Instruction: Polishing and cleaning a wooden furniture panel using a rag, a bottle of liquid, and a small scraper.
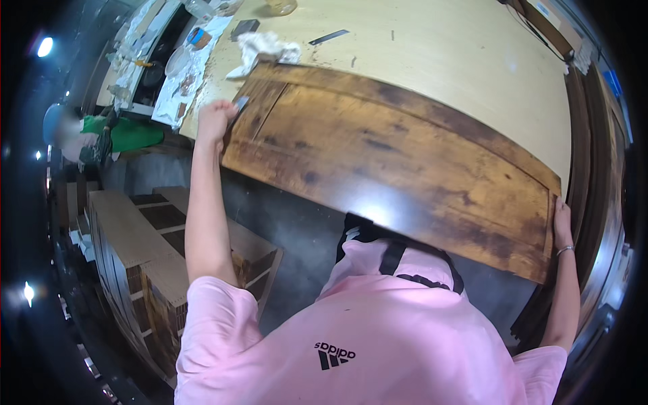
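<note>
"What do you have in your grip?"

"My right hand (562,223) holds the right end of the wooden panel (391,152), fingers against its edge. My left hand (216,120) is at the panel's left end, fingers curled in. A small shiny piece (241,102) shows just beside the knuckles, but I cannot tell whether they close on it or on the panel."

"And the panel itself, where is it?"

"It's in front of my body, front face up, its far side over the pale table (432,61) and its near side toward my waist. It's brown with dark patches, and a light glares near its close edge."

"What's around it?"

"Just beyond the panel's far left corner, a crumpled white cloth (265,48); past that, a grey block (244,29). A dark flat strip (329,37) lies on the table beyond the panel's far edge. To the right of the panel stand long dark boards (582,128). Below its left end, near the floor, is a stack of boards (135,233). Well left of the panel, a person in green (135,136)."
</note>
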`<state>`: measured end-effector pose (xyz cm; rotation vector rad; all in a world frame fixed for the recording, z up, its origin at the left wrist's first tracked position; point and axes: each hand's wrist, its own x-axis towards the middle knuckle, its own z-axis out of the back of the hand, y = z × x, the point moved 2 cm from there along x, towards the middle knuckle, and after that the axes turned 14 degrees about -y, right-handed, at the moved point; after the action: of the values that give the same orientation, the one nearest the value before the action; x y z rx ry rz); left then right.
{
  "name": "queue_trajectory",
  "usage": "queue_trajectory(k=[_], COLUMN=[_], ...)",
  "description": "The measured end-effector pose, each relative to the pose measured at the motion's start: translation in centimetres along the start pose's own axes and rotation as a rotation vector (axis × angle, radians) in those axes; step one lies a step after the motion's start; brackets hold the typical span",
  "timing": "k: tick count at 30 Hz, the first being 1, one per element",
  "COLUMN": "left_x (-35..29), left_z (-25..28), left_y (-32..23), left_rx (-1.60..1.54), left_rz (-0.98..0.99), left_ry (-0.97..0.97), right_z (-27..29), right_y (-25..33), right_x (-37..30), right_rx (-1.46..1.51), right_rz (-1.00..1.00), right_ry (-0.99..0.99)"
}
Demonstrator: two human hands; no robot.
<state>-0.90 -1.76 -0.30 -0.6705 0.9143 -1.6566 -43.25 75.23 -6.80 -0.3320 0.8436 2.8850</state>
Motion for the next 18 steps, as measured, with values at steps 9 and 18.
queue_trajectory(k=[9, 18], left_x=[-2.6, -0.4], left_z=[1.7, 3.5], left_y=[-3.0, 4.6], left_rx=[0.025, 0.078], left_rz=[-0.001, 0.020], left_ry=[0.068, 0.146], right_z=[2.2, -2.8], right_y=[-0.4, 4.5], right_x=[-0.9, -3.2], right_rx=[0.126, 0.147], right_rz=[-0.031, -0.065], right_ry=[-0.233, -0.313])
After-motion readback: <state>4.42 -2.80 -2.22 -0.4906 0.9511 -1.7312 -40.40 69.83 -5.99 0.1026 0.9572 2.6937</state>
